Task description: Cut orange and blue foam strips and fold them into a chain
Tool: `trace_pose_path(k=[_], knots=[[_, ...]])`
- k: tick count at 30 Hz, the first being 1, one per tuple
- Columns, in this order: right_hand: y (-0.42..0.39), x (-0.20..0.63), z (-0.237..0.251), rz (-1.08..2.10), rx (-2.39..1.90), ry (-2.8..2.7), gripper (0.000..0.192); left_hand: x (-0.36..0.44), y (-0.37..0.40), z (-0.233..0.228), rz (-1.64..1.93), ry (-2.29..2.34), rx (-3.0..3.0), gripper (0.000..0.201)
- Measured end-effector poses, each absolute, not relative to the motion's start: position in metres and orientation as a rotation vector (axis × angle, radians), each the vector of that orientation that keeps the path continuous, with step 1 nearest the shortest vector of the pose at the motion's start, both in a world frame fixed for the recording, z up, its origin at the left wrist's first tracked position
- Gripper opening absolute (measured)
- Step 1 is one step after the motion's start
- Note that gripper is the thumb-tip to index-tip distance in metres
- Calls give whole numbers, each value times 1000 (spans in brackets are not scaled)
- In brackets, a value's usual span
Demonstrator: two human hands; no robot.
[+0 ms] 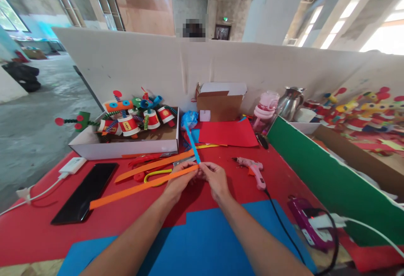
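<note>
Item: your left hand (179, 179) and right hand (214, 177) pinch a long orange paper strip (139, 187) and thin blue paper strip (193, 145) together above the red tabletop (277, 179); risk: loosened pinch misaligns the crossed ends.

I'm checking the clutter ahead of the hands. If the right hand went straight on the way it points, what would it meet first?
Probably the blue strip that the right hand pinches with the left hand; beyond it, the white box, though depth is unclear.
</note>
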State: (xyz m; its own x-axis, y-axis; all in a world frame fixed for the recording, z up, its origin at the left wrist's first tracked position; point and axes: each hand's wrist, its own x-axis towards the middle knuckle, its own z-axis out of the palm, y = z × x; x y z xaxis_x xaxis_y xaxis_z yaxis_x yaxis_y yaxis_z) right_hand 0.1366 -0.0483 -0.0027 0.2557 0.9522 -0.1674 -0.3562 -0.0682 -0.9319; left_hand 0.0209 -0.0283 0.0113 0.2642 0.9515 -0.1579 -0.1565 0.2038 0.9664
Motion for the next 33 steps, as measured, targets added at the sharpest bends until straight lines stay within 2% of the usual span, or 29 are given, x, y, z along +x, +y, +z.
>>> trace_pose_path(k=[3, 11, 22, 33], knots=[[-49, 135, -1, 1276, -1115, -656, 35, 21, -29, 12, 1002, 1016, 1041, 38], [-45, 149, 1, 1477, -1118, -667, 40, 19, -28, 11, 1006, 1125, 1098, 31], [-44, 156, 1, 1438, -1221, -888, 43, 20, -30, 14, 960, 1250, 1215, 24], [-44, 158, 2, 1371, -1211, -1008, 32, 19, -30, 11, 1005, 1185, 1182, 25]])
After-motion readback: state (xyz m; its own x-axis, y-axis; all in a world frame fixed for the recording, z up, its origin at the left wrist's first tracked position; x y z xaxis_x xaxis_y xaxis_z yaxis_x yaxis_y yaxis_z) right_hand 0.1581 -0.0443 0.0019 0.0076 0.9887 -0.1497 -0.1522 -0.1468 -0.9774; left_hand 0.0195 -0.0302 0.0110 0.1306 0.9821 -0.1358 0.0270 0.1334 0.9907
